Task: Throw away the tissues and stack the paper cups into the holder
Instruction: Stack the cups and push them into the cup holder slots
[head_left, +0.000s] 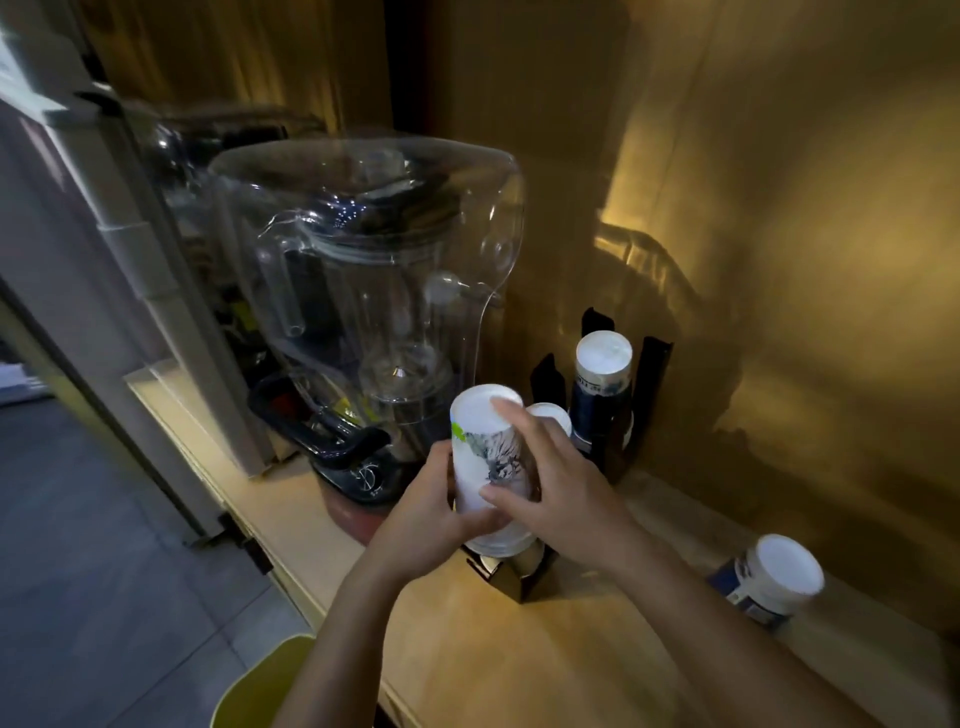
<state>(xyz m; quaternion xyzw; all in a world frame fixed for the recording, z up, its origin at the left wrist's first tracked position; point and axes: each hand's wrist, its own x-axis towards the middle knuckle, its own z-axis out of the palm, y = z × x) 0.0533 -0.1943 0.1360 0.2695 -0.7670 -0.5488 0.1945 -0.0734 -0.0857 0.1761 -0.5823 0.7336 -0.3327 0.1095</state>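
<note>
From the head view, both hands are on a stack of white cups (485, 457). The cups are upside down, at the front of the black holder (655, 374), with the bottom rim just above its base. The left hand (421, 514) is curled round the low part of the stack. The right hand (561, 483) grips the other side, with its thumb on the wall and one finger up on the flat top.

At the back of the holder stands a stack of blue cups (602, 364). A loose cup (774, 577) lies on its side on the counter (519, 654), well to the right of the holder. A blender (363, 291) is to the left of it. I see no tissues.

Paper cups are very light and thin, I think. They squash if you squeeze hard, and the rim can bend. Hold them softly round the middle, with fingers on both sides. The loose cup may roll, so take it by its wall and slide it on straight.
</note>
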